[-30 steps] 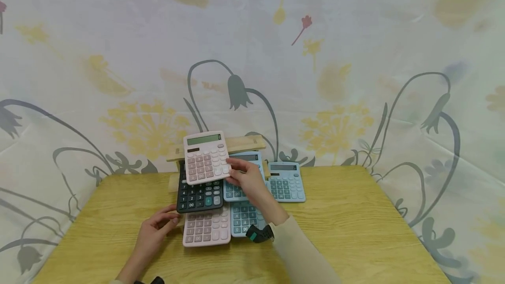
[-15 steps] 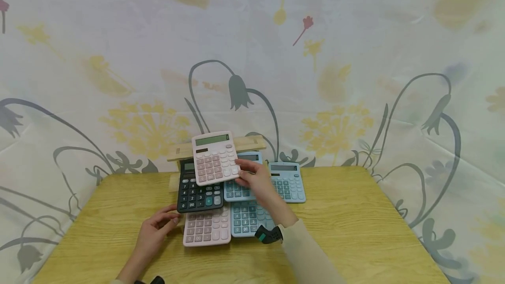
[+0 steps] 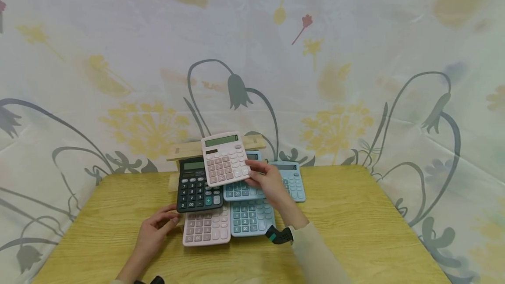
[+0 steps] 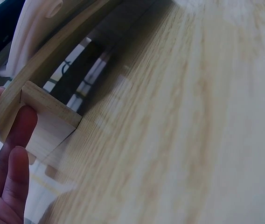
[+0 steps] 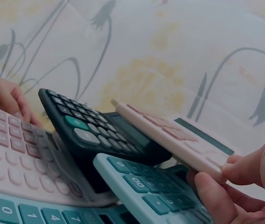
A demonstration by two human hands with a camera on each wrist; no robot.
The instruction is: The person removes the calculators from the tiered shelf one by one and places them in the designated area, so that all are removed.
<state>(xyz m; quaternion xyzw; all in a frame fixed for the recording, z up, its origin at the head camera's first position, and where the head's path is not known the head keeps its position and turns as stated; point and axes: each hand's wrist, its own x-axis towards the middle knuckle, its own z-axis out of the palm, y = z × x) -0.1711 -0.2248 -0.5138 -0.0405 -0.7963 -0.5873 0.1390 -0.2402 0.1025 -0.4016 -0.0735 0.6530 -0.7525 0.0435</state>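
Note:
My right hand (image 3: 268, 183) pinches a pink calculator (image 3: 225, 159) by its right edge, thumb on top. In the head view the calculator is held tilted above a black calculator (image 3: 197, 187) and a blue calculator (image 3: 238, 192), partly covering both. These lean on a wooden rack (image 3: 252, 142), in front of whose lower part rest a second pink calculator (image 3: 207, 229) and another blue calculator (image 3: 252, 220). At the lower left of the rack, my left hand (image 3: 155, 229) grips its wooden end (image 4: 48, 126), as the left wrist view shows.
A third blue calculator (image 3: 293, 183) stands to the right of the rack, partly behind my right hand. Everything is on a wood-grain table (image 3: 347, 218). A flower-printed cloth (image 3: 347, 78) rises behind the table and along its sides.
My right hand has moved the pink calculator rightward, from over the black calculator to partly over the blue one, uncovering more of the black one. My left hand has stayed in place.

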